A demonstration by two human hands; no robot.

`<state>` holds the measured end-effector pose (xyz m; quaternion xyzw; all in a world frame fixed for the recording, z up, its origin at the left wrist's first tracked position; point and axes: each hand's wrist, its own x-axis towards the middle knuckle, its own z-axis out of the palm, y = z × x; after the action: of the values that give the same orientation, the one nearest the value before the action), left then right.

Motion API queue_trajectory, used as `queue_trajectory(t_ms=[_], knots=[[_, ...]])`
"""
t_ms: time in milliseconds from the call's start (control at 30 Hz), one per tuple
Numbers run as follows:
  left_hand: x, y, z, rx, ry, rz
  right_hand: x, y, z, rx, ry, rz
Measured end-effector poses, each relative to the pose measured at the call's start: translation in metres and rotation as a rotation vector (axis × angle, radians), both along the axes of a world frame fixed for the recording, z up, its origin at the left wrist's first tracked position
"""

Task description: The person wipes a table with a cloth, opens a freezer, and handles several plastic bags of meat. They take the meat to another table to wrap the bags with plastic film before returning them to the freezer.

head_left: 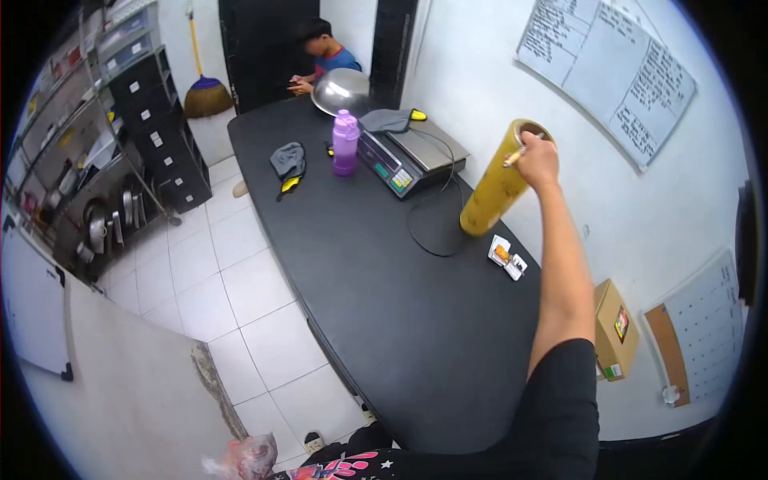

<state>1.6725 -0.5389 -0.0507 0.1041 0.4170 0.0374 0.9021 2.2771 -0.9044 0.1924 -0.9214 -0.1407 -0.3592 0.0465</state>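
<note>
My right hand [538, 160] reaches forward and grips the upper rim of a tall yellow roll of plastic wrap [498, 188], some fingers over its hollow core. The roll leans, its lower end on the black table [384, 320]. A short tan stick-like piece [514, 157] shows beside the fingers; what it is I cannot make out. Close to the roll's base lies a small white packet [507, 258] with an orange item on it. A crumpled clear plastic bag [250, 456] with pinkish contents shows at the bottom edge. My left hand is not visible.
A digital scale [404, 160], purple bottle [345, 144], grey gloves [290, 162] and metal bowl [342, 92] stand farther back, with a cable [416, 234] across the table. Someone [334, 56] sits at the far end. A cardboard box [614, 330] is at right.
</note>
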Motion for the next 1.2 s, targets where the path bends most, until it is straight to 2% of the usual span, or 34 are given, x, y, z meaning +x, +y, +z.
queue_trajectory(t_ms=[100,133,167,233,267,333,367,400,500,533,700,767,833,867,900,1000,1033,1067,1200], knots=[[-0.035,0.015,0.0,-0.16,-0.034,0.02,-0.049,0.007,0.05,0.085,0.187,0.053],[-0.047,0.018,-0.003,-0.154,-0.063,0.003,-0.052,-0.007,0.051,0.143,0.175,0.206],[-0.054,0.025,-0.021,0.025,-0.055,-0.063,-0.075,-0.002,0.063,0.107,0.176,0.25],[-0.07,0.035,-0.057,0.391,0.01,-0.195,-0.103,-0.002,0.077,0.216,0.482,0.416],[-0.073,0.043,-0.058,0.544,-0.126,-0.307,-0.147,0.027,0.091,0.276,0.562,0.488],[-0.076,0.058,-0.06,0.867,-0.403,-0.443,-0.161,0.021,0.077,0.255,0.45,0.593],[-0.082,0.055,-0.054,0.451,-0.55,-0.073,-0.175,0.026,0.074,0.235,0.42,0.636],[-0.088,0.059,-0.052,0.473,-0.53,-0.071,-0.189,0.032,0.071,0.215,0.39,0.679],[-0.106,0.055,-0.051,0.452,-0.52,0.0,-0.273,0.11,0.099,0.148,0.937,0.842],[-0.103,0.047,-0.052,0.433,-0.518,0.037,-0.28,0.131,0.096,0.129,0.933,0.921],[-0.205,-0.003,-0.056,0.619,-0.431,0.345,-0.428,0.229,0.079,-0.016,0.873,1.324],[-0.23,-0.045,-0.047,0.631,-0.343,0.523,-0.496,0.257,0.069,-0.1,0.532,1.651],[-0.257,-0.095,-0.042,0.613,-0.265,0.696,-0.515,0.284,0.051,-0.362,0.218,2.038],[-0.269,-0.121,-0.045,0.73,-0.167,0.703,-0.505,0.304,0.043,-0.618,0.246,2.198],[-0.284,-0.147,-0.048,0.845,-0.06,0.696,-0.525,0.313,0.034,-0.565,0.311,2.312],[-0.323,-0.223,-0.057,1.057,0.215,0.77,-0.596,0.332,0.042,-0.712,0.168,2.585],[-0.327,-0.249,-0.055,0.923,-0.012,1.044,-0.619,0.336,0.042,-0.74,0.151,2.664],[-0.338,-0.275,-0.068,1.027,0.24,1.005,-0.641,0.339,0.043,-0.766,0.135,2.738],[-0.356,-0.344,-0.048,0.964,0.308,1.474,-0.741,0.345,0.054,-0.748,0.252,2.956]])
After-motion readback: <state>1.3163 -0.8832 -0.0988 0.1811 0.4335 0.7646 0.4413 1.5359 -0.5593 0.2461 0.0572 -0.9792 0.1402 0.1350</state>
